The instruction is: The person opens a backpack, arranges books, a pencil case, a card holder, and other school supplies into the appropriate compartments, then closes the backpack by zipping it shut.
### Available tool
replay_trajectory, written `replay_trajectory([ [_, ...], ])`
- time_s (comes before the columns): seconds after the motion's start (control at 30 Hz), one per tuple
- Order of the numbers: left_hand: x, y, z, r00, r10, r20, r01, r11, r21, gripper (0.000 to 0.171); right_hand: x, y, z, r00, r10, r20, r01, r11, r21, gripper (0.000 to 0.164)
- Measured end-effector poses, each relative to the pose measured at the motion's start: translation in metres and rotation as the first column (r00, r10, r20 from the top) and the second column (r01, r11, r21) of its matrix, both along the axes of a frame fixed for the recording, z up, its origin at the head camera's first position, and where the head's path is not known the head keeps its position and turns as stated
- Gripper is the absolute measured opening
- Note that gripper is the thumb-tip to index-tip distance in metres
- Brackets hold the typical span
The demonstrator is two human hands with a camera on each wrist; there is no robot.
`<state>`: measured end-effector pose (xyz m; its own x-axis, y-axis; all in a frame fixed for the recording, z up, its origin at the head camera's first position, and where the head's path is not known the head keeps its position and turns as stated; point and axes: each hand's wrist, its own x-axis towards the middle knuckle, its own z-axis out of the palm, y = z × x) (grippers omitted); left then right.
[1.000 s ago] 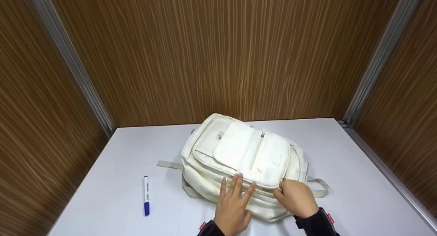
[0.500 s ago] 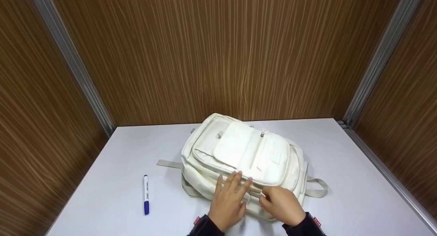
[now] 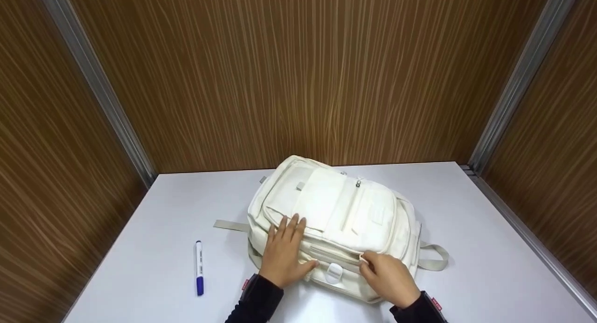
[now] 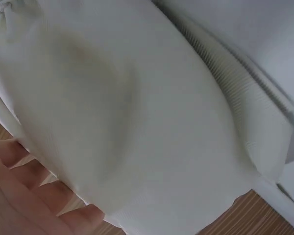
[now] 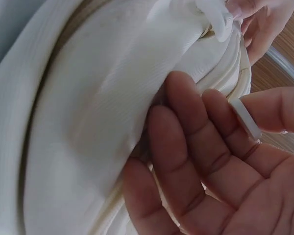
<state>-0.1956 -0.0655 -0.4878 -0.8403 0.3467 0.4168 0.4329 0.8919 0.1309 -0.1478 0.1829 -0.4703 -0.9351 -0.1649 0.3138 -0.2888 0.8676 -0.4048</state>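
A cream backpack (image 3: 322,197) lies on its back on the white table, turned at a slant. My left hand (image 3: 284,255) rests on its near left side, fingers straight and spread over the edge of the front pocket. In the left wrist view, the fingers (image 4: 59,196) of that hand touch the fabric. My right hand (image 3: 389,278) is at the near right edge of the bag, beside a zipper line. Between its thumb and index finger it pinches a pale zipper pull (image 5: 246,119); the other fingers curl against the fabric.
To the left, a white marker (image 3: 199,267) with a blue cap lies on the table (image 3: 154,229). One grey strap (image 3: 231,225) sticks out left of the bag, and a strap loop (image 3: 436,257) lies on the right. Wood-grain panels (image 3: 308,80) enclose the table.
My right hand has moved left along the bag's near edge. My left hand has slid left and up, its thumb now spread, and a white label on the bag's side shows between the hands.
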Motion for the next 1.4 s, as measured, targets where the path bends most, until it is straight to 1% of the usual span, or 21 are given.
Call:
replay_trajectory([
  [0.13,0.006,0.005,-0.002,1.000,0.008,-0.018,-0.008,1.000,0.000,0.104,-0.002,0.006,0.003,0.999,-0.029,0.018,0.029,1.000,0.012,0.030],
  [0.3,0.017,0.014,-0.003,0.999,0.037,-0.030,-0.038,0.999,-0.002,0.104,-0.003,0.011,0.006,0.998,-0.065,0.005,0.065,0.997,0.035,0.033],
  [0.43,0.026,0.020,-0.006,0.996,0.070,-0.061,-0.070,0.997,-0.008,0.104,-0.002,0.007,0.005,0.999,-0.041,-0.007,0.042,0.998,0.036,0.033],
  [0.5,0.028,0.022,-0.007,0.994,0.080,-0.076,-0.081,0.997,-0.012,0.104,-0.001,0.003,0.004,0.999,-0.027,-0.026,0.027,0.999,0.031,0.033],
  [0.7,0.030,0.024,-0.010,0.992,0.094,-0.081,-0.095,0.995,-0.008,0.101,-0.002,-0.011,0.001,0.996,0.002,-0.089,0.000,1.000,0.020,0.033],
  [0.83,0.030,0.025,-0.012,0.992,0.091,-0.087,-0.089,0.996,0.016,0.100,-0.003,-0.022,-0.001,0.991,0.024,-0.129,-0.022,1.000,0.013,0.033],
  [0.93,0.030,0.025,-0.013,0.990,0.084,-0.109,-0.080,0.996,0.036,0.099,-0.003,-0.032,-0.003,0.983,0.044,-0.180,-0.040,0.999,0.022,0.033],
  [1.03,0.030,0.026,-0.014,0.988,0.080,-0.135,-0.074,0.996,0.051,0.098,-0.003,-0.043,-0.006,0.967,0.075,-0.243,-0.066,0.997,0.046,0.033],
  [1.13,0.030,0.027,-0.016,0.985,0.079,-0.151,-0.071,0.996,0.060,0.097,-0.005,-0.053,-0.009,0.956,0.105,-0.273,-0.092,0.994,0.061,0.032],
  [1.2,0.031,0.026,-0.017,0.985,0.079,-0.153,-0.071,0.996,0.062,0.096,-0.007,-0.057,-0.011,0.954,0.121,-0.274,-0.106,0.992,0.069,0.032],
  [1.27,0.030,0.025,-0.017,0.985,0.078,-0.151,-0.069,0.996,0.060,0.095,-0.009,-0.057,-0.012,0.957,0.135,-0.257,-0.120,0.990,0.072,0.031],
  [1.33,0.030,0.024,-0.017,0.988,0.070,-0.138,-0.063,0.996,0.059,0.095,-0.011,-0.052,-0.012,0.963,0.149,-0.223,-0.139,0.988,0.061,0.029],
  [1.4,0.031,0.024,-0.017,0.990,0.069,-0.122,-0.063,0.997,0.052,0.097,-0.013,-0.044,-0.011,0.970,0.167,-0.175,-0.166,0.986,0.023,0.028],
])
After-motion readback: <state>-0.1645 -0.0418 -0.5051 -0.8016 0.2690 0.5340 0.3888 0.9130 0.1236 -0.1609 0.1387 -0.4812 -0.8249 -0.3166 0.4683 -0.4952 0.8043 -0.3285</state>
